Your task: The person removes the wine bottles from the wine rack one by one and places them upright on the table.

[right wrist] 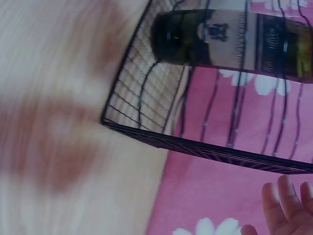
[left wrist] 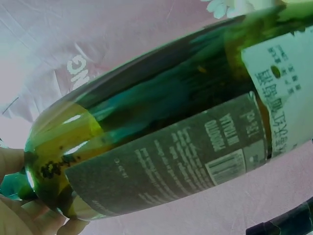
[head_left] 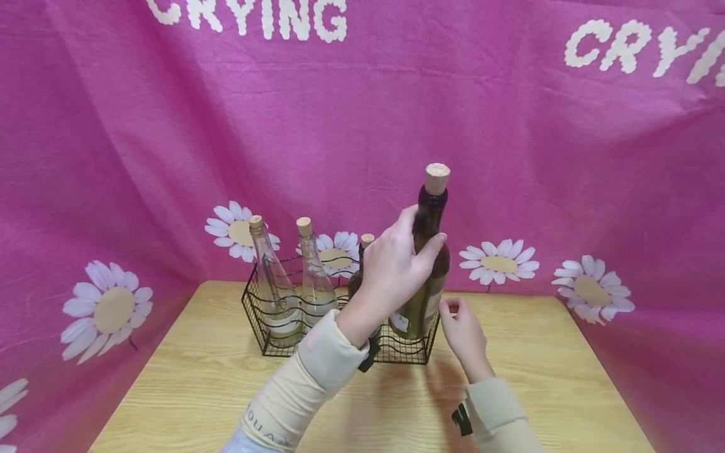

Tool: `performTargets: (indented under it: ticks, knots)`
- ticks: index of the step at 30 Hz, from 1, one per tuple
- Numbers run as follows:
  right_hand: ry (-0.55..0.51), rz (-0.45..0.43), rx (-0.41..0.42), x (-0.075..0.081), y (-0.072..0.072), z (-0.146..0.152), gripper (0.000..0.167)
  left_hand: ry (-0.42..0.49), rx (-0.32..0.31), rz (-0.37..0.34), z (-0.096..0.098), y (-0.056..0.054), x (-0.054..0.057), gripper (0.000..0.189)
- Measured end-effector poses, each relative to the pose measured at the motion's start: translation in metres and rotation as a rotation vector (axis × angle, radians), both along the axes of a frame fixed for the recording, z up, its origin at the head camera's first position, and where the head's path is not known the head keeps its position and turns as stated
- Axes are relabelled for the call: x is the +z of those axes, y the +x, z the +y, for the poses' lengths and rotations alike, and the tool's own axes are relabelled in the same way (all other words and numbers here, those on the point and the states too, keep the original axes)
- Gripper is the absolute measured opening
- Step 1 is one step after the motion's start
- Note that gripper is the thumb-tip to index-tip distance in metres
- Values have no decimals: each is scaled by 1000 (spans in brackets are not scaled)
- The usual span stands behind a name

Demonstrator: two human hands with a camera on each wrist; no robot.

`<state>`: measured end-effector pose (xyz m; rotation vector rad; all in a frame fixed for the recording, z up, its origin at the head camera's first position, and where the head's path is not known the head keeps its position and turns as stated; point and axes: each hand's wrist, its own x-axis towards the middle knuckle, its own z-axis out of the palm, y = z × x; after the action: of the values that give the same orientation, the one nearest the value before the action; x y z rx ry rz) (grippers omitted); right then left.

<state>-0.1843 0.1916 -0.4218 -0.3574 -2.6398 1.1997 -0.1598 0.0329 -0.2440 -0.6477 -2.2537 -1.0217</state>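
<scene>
My left hand (head_left: 396, 267) grips a dark green wine bottle (head_left: 420, 305) around its neck and shoulder. A cork (head_left: 437, 179) stops its mouth. The bottle is nearly upright over the right end of a black wire basket (right wrist: 203, 148); in the left wrist view its dark back label (left wrist: 168, 159) faces the camera. My right hand (head_left: 466, 340) is just right of the basket, holding nothing, its fingers loosely bent. Two clear corked bottles (head_left: 277, 296), (head_left: 316, 286) and a dark corked bottle (head_left: 355, 281) stand in the basket, the dark one partly behind my left forearm.
The basket stands on a light wooden table (head_left: 527, 352) near its back edge. A pink cloth (head_left: 510, 126) with white daisies and lettering hangs behind and along both sides. Wavy wires (head_left: 334, 264) form the basket's upper sides.
</scene>
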Motion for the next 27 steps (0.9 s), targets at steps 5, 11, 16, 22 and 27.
performTargets:
  ticks: [5, 11, 16, 22, 27]
  knots:
    - [-42, 52, -12, 13, 3, 1, 33, -9, -12, 3, 0, 4, -2, 42]
    - [-170, 232, -21, 36, 13, 0, 25, -31, -30, -5, 2, 9, -7, 41]
    - [-341, 426, 61, 57, 27, -4, 19, -56, -33, -34, 5, 11, -15, 39]
    - [-434, 550, 163, 69, 41, -7, 21, -99, -54, -93, 10, 12, -28, 38]
    - [-369, 545, 207, 67, 51, -6, 27, -144, -50, -96, 12, 12, -38, 39]
